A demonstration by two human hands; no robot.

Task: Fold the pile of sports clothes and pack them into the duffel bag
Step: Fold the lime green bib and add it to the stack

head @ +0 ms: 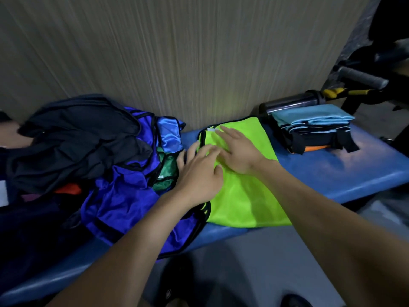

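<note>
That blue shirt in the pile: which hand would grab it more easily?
Probably the left hand: it rests at the green shirt's edge, beside the blue shirt. The right hand lies farther away.

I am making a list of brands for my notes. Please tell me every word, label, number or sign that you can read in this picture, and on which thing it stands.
No text can be read here.
Small white tag at the far edge of the lime green garment: blurred, nothing readable.
Small white tag on the dark green garment: too small to read.
</note>
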